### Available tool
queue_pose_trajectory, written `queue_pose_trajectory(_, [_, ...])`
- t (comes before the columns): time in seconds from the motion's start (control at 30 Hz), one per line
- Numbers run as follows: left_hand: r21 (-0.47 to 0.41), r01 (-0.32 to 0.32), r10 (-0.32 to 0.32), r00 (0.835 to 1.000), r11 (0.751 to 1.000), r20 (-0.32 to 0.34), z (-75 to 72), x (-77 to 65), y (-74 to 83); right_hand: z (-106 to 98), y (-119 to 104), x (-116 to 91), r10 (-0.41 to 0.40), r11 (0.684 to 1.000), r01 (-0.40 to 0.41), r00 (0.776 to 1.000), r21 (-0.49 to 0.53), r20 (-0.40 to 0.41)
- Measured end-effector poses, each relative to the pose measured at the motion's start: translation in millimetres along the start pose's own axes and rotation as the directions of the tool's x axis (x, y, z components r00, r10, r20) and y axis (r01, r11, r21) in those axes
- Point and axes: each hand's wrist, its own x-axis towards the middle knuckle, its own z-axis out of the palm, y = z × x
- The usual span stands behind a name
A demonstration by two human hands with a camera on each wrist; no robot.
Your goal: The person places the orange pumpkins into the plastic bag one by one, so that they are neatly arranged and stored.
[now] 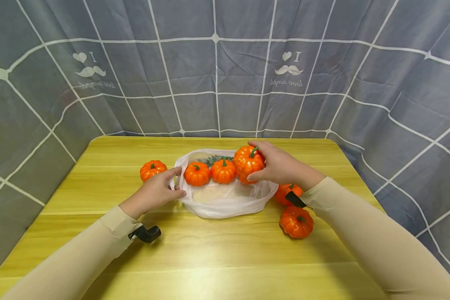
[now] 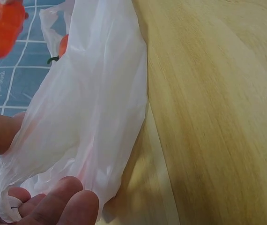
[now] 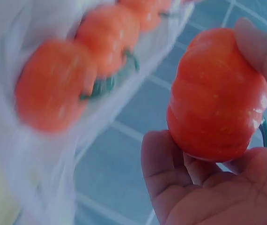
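Observation:
A white plastic bag lies with its mouth spread wide on the table. Two small orange pumpkins, one on the left and one beside it, sit inside. My left hand holds the bag's left rim; up close, the thin plastic loops over its fingers. Above the bag's right side, my right hand grips another pumpkin between thumb and fingers. That pumpkin has a green stem and is apart from those in the bag.
One pumpkin lies on the wooden table left of the bag. Right of it are two more, one partly behind my right wrist and one nearer me. A grey checked curtain surrounds the table's back and sides.

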Motion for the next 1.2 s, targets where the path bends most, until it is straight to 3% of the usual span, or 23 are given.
queue_pose_trajectory(0.23, [0.004,-0.009,0.009,1.000,1.000,-0.011,1.0,0.0,-2.3,42,-31,32,-0.037,0.996,0.043,0.997,-0.081,0.071])
queue_pose_trajectory(0.6, [-0.025,0.005,-0.005,1.000,1.000,-0.003,-0.7,-1.3,-1.7,87,-52,51,-0.058,0.988,0.077,0.987,-0.131,0.147])
queue_pose_trajectory(0.9, [-0.036,0.014,-0.014,1.000,0.999,0.000,-1.0,-1.0,-1.9,106,-52,53,-0.067,0.983,0.098,0.978,-0.157,0.196])
queue_pose_trajectory(1.2, [-0.046,0.013,-0.013,1.000,0.999,0.002,0.4,-1.0,-2.6,115,-54,54,-0.008,0.980,0.049,0.978,-0.191,0.209])
